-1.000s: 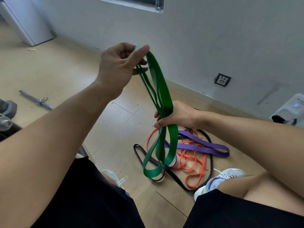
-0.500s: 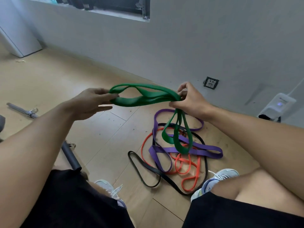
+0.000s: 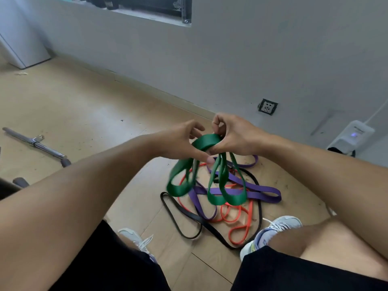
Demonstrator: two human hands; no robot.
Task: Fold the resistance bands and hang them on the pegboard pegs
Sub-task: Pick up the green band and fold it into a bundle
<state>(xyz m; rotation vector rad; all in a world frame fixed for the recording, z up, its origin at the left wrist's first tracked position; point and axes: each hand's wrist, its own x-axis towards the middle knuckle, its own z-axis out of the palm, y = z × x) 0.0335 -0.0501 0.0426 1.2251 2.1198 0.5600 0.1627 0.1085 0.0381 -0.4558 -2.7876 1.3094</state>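
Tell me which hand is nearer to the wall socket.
Right. The right hand grips the green band just below and left of the wall socket; the left hand holds it farther left.

bands [image 3: 231,206] on floor [image 3: 84,106] between shoes [image 3: 277,227]

Both forearms reach forward and meet in the middle of the view. The left hand [image 3: 180,141] has its thumb stretched toward the right hand [image 3: 233,135] and its fingers partly spread. The right hand's fingers are curled, pinching the green band [image 3: 206,141] held between the 2 hands.
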